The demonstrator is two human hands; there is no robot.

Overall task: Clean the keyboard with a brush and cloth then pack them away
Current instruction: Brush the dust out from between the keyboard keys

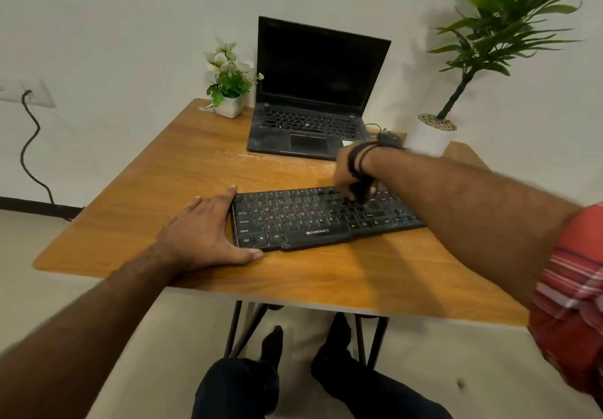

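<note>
Person brushing a dusty black plastic keyboard (321,219) on a wooden bench (182,170).
Left hand (204,234) fingers spread, steadying its end; right hand (354,175) fingers clamp a dark brush (362,191) beneath them.

Matt plastic kbd (313,219), wood-grain tabletop (182,157)

Black keyboard (323,219); black laptop (313,92); orange-brown wood-grain table (163,170); red-striped sleeve (574,291).

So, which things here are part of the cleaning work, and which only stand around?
Part of the job:
keyboard
dark brush, blurred, in right hand
left hand, steadying the keyboard

Only standing around:
laptop
small flower pot
tall plant
</note>
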